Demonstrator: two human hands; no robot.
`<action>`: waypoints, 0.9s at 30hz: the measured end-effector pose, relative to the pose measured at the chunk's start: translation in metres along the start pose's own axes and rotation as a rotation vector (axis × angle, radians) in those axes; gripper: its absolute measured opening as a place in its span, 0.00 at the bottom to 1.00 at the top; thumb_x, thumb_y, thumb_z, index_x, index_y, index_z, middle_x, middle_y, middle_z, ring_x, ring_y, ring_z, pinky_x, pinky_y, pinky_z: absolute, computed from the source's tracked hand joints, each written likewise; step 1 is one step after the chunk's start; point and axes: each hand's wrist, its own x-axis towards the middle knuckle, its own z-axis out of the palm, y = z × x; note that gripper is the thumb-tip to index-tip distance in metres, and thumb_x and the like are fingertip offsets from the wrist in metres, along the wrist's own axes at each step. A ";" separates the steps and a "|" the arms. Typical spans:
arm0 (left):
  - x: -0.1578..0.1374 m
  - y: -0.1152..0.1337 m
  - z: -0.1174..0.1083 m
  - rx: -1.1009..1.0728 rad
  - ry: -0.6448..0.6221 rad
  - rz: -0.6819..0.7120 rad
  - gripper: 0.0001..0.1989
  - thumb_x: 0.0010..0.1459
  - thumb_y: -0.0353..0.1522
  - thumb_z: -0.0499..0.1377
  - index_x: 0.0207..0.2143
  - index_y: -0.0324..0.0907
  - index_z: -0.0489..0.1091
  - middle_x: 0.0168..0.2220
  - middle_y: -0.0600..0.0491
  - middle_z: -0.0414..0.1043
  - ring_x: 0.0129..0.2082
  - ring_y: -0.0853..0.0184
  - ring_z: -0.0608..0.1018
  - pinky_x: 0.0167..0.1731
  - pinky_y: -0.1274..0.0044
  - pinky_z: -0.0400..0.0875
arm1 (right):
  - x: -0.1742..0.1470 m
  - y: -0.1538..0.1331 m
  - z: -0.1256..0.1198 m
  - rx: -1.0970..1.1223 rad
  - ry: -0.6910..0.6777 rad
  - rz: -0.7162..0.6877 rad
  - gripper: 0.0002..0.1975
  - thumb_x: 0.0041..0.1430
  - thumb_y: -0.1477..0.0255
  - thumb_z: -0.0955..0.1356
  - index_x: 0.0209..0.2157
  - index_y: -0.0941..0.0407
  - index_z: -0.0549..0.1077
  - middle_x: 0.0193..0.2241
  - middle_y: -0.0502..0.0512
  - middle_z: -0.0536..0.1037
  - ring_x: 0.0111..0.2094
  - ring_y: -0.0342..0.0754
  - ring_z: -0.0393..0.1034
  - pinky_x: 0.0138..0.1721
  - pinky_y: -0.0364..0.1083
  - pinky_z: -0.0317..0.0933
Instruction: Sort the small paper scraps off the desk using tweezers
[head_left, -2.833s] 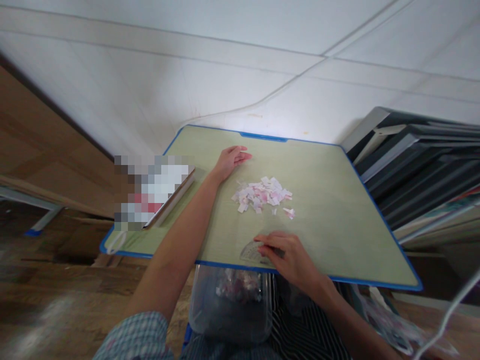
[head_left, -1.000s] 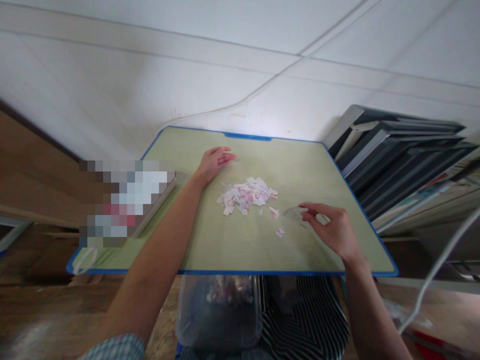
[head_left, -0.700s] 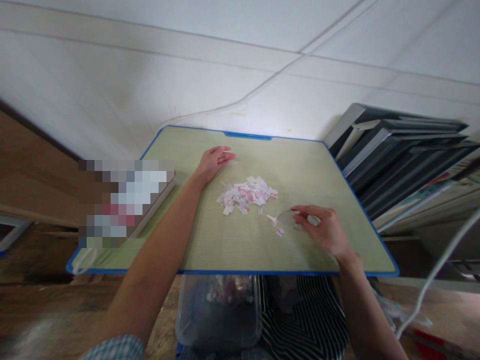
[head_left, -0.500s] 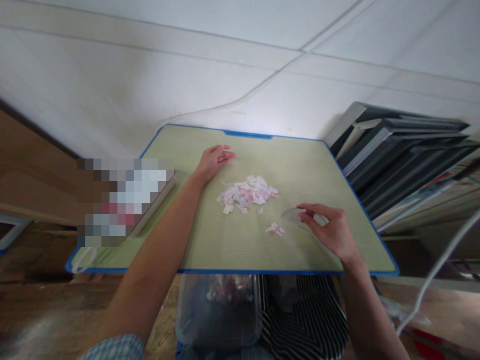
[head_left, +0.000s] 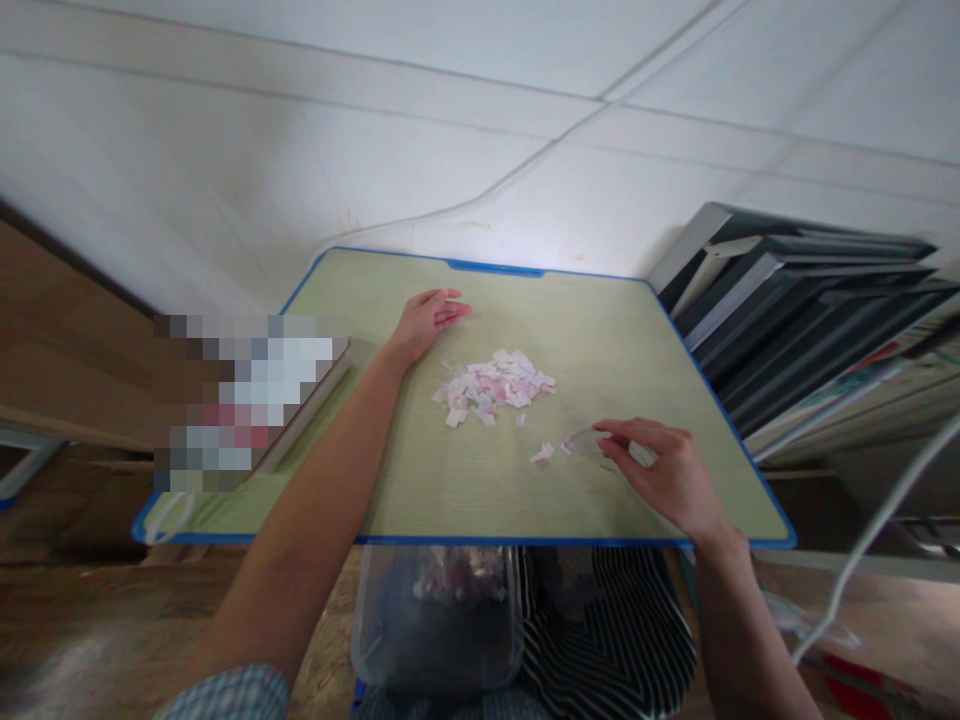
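My right hand (head_left: 656,465) pinches a clear, half-round protractor (head_left: 589,444) between thumb and fingers, low over the right part of the pale green tabletop (head_left: 450,500). A small pinkish paper scrap (head_left: 568,447) lies at the protractor's left tip; whether the two touch I cannot tell. Just left of it are a few more paper bits (head_left: 542,456). Farther in, a loose heap of white and pink paper scraps (head_left: 499,385) covers the middle. Beyond the heap's left side rests my left hand (head_left: 433,318), open and holding nothing, its fingers loosely bent.
A thick, blurred-out book or box (head_left: 300,410) lies at the table's left side. Dark folders (head_left: 810,300) lean beyond the right edge. Below the front edge are a clear plastic bin (head_left: 435,640) and black striped cloth (head_left: 615,640). A white cable (head_left: 870,550) hangs at right.
My right hand has come slightly nearer me with the protractor. The pinkish scrap now sits apart from the other bits, a little to the right. My left hand has stayed in place.
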 end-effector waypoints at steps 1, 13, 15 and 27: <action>0.000 0.000 0.000 0.001 0.000 0.001 0.10 0.59 0.32 0.50 0.34 0.37 0.68 0.27 0.50 0.75 0.33 0.69 0.78 0.45 0.74 0.67 | 0.000 -0.001 0.000 0.007 -0.005 -0.004 0.11 0.54 0.72 0.64 0.33 0.58 0.78 0.21 0.53 0.77 0.23 0.46 0.71 0.28 0.45 0.65; 0.001 0.000 0.001 -0.035 0.001 0.005 0.10 0.61 0.29 0.48 0.33 0.35 0.68 0.24 0.52 0.75 0.30 0.73 0.78 0.39 0.79 0.68 | 0.008 0.007 0.022 -0.025 0.102 0.003 0.11 0.55 0.73 0.64 0.35 0.60 0.78 0.27 0.57 0.80 0.26 0.48 0.73 0.31 0.47 0.67; 0.001 0.000 0.001 -0.028 0.004 -0.001 0.10 0.61 0.29 0.48 0.33 0.36 0.68 0.24 0.52 0.75 0.30 0.73 0.78 0.39 0.79 0.68 | 0.007 0.009 0.020 -0.029 0.139 0.023 0.11 0.55 0.73 0.65 0.35 0.60 0.78 0.28 0.58 0.80 0.26 0.48 0.74 0.31 0.47 0.67; 0.000 0.000 0.001 -0.035 -0.004 0.002 0.10 0.61 0.29 0.48 0.34 0.35 0.68 0.24 0.51 0.75 0.30 0.72 0.78 0.40 0.78 0.68 | 0.006 0.002 0.012 0.019 0.082 -0.045 0.09 0.55 0.74 0.65 0.33 0.59 0.78 0.22 0.53 0.78 0.23 0.46 0.72 0.29 0.45 0.66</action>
